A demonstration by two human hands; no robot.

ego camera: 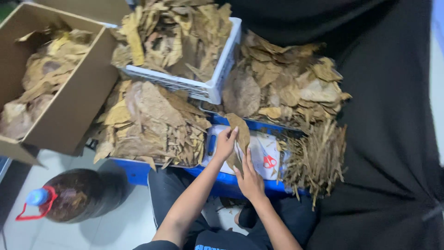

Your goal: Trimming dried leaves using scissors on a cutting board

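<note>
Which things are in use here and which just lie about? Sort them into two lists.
In use: left hand and right hand, together holding one dry leaf over the white board; red scissors on it.

Lying about: cardboard box, white crate, leaf piles, stem heap, dark jug, black cloth.

A dried brown leaf (pixel 241 134) is held upright over a white board (pixel 261 153), long and slightly curled, pinched between the left hand (pixel 225 144) and right hand (pixel 250 180).
</note>
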